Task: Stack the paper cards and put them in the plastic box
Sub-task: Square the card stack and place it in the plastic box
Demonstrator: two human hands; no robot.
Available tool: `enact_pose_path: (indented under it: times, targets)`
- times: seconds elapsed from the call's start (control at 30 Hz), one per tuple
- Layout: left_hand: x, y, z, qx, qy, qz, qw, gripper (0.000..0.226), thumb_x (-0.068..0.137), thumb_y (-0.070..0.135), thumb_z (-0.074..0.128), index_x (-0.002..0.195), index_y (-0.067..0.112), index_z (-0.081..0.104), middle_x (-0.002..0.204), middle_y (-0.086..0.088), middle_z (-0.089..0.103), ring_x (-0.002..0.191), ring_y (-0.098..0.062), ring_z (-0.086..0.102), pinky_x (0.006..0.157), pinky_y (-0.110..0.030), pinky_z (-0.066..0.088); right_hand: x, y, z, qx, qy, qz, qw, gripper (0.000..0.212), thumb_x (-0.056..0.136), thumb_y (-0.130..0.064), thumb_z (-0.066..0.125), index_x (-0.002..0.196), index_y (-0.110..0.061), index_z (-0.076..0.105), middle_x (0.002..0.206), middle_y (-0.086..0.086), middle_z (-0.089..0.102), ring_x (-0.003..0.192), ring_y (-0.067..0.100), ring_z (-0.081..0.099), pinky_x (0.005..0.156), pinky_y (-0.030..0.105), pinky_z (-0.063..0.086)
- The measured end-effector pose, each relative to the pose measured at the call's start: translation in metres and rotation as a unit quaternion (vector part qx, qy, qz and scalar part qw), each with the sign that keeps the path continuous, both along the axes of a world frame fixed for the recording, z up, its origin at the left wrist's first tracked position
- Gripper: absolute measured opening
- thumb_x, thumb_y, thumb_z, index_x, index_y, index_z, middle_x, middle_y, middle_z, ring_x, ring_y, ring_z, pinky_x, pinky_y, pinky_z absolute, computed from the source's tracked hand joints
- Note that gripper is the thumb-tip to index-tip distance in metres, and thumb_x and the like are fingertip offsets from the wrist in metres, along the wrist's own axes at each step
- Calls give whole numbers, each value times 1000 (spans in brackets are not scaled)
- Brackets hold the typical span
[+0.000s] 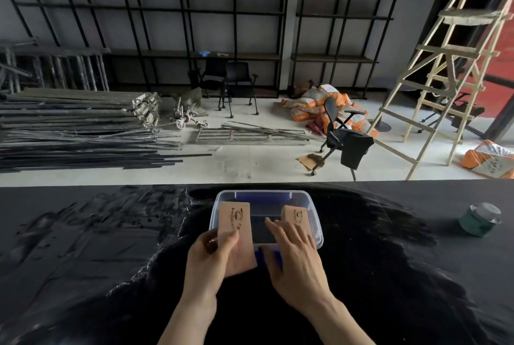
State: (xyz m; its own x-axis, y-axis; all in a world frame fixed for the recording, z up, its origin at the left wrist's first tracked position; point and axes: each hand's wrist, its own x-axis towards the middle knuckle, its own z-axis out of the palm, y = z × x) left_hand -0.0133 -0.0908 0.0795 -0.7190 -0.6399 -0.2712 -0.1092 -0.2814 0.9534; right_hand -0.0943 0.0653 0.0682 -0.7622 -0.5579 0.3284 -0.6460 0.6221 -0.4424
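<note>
Paper cards [236, 230], tan and matte with a small dark printed mark near the top, sit as a flat rectangular stack in my left hand [207, 257], thumb pressed across the face and fingers curled behind, so the hand is clamped on them. The stack hangs over the near left corner of the plastic box [315, 222], a clear, rounded-cornered tub with a glossy rim and blue clips at its near and far ends, resting on the black sheet-covered table [83, 247] whose surface is wrinkled and shiny. A second card stack [295, 215] of the same tan paper stands inside the box at its right side. My right hand [292, 254] lies palm down over the box's near right rim, fingers spread and apart, fingertips reaching toward that second stack. Whether they touch it I cannot tell; my hand hides its lower part. A green round tin [479, 219] sits well apart on the right.
</note>
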Motion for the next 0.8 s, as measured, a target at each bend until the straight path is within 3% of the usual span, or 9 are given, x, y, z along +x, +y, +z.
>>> enact_pose_path:
  times: [0.13, 0.23, 0.37, 0.47, 0.53, 0.6, 0.67, 0.73, 0.8]
  targets:
    - [-4, -9, 4, 9, -2, 30, 1000, 17, 85, 32, 79, 100, 25, 73, 79, 2, 80, 91, -20, 68, 65, -33, 51, 1, -4, -18, 139, 0, 41, 989, 60, 101, -52, 46, 154, -25, 40, 155, -2, 48, 146, 23, 37, 125, 45, 18]
    - [-6, -11, 9, 0, -6, 37, 999, 20, 85, 33, 79, 102, 24, 73, 92, -2, 78, 91, -19, 67, 64, -31, 52, 9, -4, -22, 157, 5, 37, 987, 64, 100, -55, 42, 156, -25, 35, 157, -1, 45, 147, 23, 35, 126, 47, 14]
    - [-12, -10, 11, -25, -13, 28, 999, 22, 86, 35, 78, 104, 24, 72, 92, 1, 78, 90, -16, 68, 62, -29, 52, 24, 0, -21, 179, -3, 47, 983, 67, 99, -56, 41, 158, -28, 29, 161, -2, 39, 149, 23, 29, 127, 47, 11]
    - [-24, -6, 12, -42, -32, 12, 999, 21, 87, 36, 77, 103, 24, 69, 94, -3, 77, 90, -18, 68, 59, -28, 54, 39, 6, -19, 172, -4, 76, 982, 67, 97, -58, 46, 157, -29, 35, 160, -1, 43, 148, 23, 35, 125, 49, 18]
    - [-35, -3, 11, -47, -53, -7, 997, 21, 87, 37, 76, 101, 23, 71, 93, -5, 77, 91, -23, 69, 57, -34, 61, 41, 17, -15, 84, -1, 79, 993, 60, 96, -57, 48, 150, -32, 46, 152, -6, 53, 141, 17, 45, 119, 47, 34]
    - [-49, 0, 9, -49, -85, -25, 995, 27, 86, 38, 77, 105, 19, 70, 95, -8, 76, 92, -29, 70, 69, -47, 65, 27, 34, -11, -43, 34, 10, 998, 49, 96, -52, 50, 139, -30, 57, 138, -8, 63, 126, 12, 54, 105, 39, 48]
    - [-61, 1, 6, -65, -121, -39, 990, 35, 86, 40, 77, 109, 17, 62, 96, -7, 74, 87, -24, 68, 64, -42, 62, 0, 55, -8, -100, 54, -91, 989, 48, 99, -50, 47, 136, -23, 61, 137, -1, 64, 126, 17, 55, 102, 42, 50]
    - [-72, 3, 1, -88, -162, -57, 981, 43, 87, 41, 76, 112, 14, 54, 97, -6, 71, 81, -17, 64, 54, -28, 49, -31, 76, -13, -59, 36, -162, 984, 52, 104, -49, 43, 144, -19, 55, 149, 8, 57, 139, 26, 47, 112, 50, 42]
    - [-82, 5, -7, -95, -187, -75, 975, 50, 87, 37, 78, 118, 9, 49, 107, -12, 73, 86, -22, 67, 57, -31, 54, -56, 92, -30, 39, -17, -204, 978, 60, 104, -52, 37, 156, -24, 38, 163, 14, 37, 152, 30, 28, 123, 52, 26]
